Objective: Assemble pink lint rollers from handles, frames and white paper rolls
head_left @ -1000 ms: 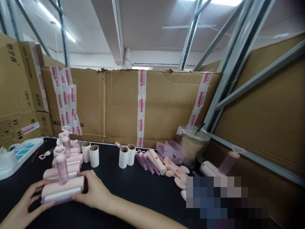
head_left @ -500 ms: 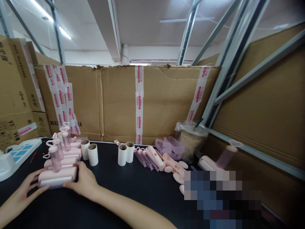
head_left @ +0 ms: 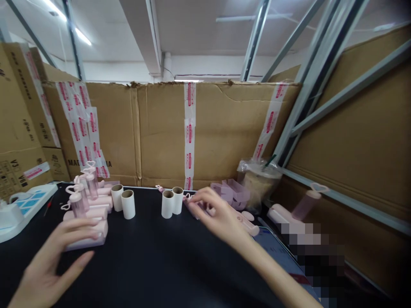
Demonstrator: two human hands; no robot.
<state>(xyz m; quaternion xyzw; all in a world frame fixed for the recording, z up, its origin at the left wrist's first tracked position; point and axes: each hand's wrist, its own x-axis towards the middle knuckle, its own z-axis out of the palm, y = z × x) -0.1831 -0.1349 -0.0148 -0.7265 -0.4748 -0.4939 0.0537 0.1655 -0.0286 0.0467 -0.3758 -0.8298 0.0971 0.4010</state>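
Fingers: right hand (head_left: pixel 221 216) spread narrow over pink handles (head_left: pixel 199 209), grasp uncertain; left hand (head_left: pixel 51 261) wide, touching stacked pink rollers (head_left: pixel 88 229). Cardboard tubes (head_left: pixel 123 203) beyond fingertips, unassembled on surface (head_left: pixel 160 265).

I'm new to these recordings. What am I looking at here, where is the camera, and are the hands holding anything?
There is no machine: a person works with bare hands, and the one camera sits on their head, looking forward and down. The black table carries a stack of pink rollers on the left, four white cardboard tubes in the middle, and loose pink handles on the right, before cardboard boxes. The left hand is open, fingertips at the nearest roller. The right hand reaches over the loose handles; whether it grips one cannot be told.
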